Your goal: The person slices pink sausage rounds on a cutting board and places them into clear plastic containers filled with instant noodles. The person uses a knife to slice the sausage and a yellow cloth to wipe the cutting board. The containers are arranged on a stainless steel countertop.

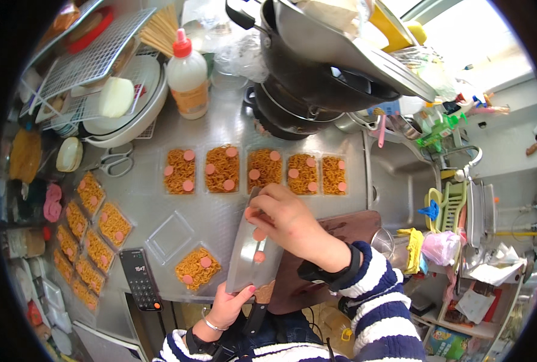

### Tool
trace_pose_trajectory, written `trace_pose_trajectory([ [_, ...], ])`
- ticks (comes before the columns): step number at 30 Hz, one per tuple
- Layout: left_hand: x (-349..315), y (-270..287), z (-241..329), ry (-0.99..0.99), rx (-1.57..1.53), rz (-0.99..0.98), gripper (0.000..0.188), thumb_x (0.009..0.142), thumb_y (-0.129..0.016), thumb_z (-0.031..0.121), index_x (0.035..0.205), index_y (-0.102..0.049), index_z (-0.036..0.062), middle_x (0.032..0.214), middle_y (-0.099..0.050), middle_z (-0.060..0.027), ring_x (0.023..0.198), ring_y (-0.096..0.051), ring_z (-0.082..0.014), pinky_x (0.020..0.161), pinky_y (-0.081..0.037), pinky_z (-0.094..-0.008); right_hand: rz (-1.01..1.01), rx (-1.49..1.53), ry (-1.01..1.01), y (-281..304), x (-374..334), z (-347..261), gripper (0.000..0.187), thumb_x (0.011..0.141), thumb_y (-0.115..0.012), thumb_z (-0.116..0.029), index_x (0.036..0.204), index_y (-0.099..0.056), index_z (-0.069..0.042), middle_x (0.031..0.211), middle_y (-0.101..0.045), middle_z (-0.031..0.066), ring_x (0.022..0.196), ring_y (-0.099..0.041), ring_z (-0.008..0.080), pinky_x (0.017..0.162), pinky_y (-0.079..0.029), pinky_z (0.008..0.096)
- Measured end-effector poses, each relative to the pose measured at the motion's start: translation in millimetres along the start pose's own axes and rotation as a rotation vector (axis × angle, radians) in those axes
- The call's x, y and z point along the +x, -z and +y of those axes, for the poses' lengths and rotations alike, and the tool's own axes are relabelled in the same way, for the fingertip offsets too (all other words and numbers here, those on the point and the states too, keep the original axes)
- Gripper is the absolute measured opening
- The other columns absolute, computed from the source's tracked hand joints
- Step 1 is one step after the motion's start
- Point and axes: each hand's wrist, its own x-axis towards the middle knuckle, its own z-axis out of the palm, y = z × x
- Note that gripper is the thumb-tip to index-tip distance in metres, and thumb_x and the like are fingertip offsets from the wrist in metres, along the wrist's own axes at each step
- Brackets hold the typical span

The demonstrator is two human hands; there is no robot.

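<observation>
My left hand [229,308] grips a broad kitchen knife [242,256] near the base of its blade, the black handle pointing toward me. Pink sausage slices [259,256] lie on the flat of the blade. Above the blade's far end, my right hand [292,224] is closed, thumb and fingers pinching a sausage slice. Just left of the knife, noodles [198,269] topped with two slices sit beside a clear plastic lid [170,237]. Beyond the knife runs a row of clear boxes of noodles [222,169] with pink slices on top.
More noodle boxes [99,249] stand at the left, beside a phone [140,280] showing a calculator. A brown cutting board [356,230] lies right of the knife, near the sink [395,166]. Scissors [116,161], a red-capped bottle [187,78] and stacked black pots [304,72] stand farther back.
</observation>
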Motion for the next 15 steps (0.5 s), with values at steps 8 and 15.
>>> trace_pose_trajectory([
  [8, 4.9, 0.2, -0.1, 0.031, -0.028, -0.015, 0.018, 0.086, -0.059, 0.005, 0.103, -0.059, -0.0019, 0.093, -0.063, -0.0036, 0.083, -0.057, -0.0095, 0.075, -0.046, -0.0241, -0.029, 0.006, 0.027, 5.7, -6.8, 2.7, 0.012, 0.076, -0.064, 0.001, 0.085, -0.057, -0.003, 0.081, -0.057, 0.0076, 0.075, -0.057, 0.0215, 0.062, -0.047, 0.0289],
  [15, 11.7, -1.4, 6.3, 0.032, -0.159, 0.018, 0.020, 0.085, -0.059, 0.002, 0.105, -0.057, -0.0006, 0.097, -0.062, -0.0045, 0.085, -0.057, -0.0101, 0.073, -0.046, -0.0239, 0.438, 0.267, -0.474, 83.8, -44.2, 95.2, 0.009, 0.079, -0.064, 0.000, 0.088, -0.063, -0.001, 0.079, -0.066, 0.0049, 0.069, -0.061, 0.0092, 0.058, -0.046, 0.0223],
])
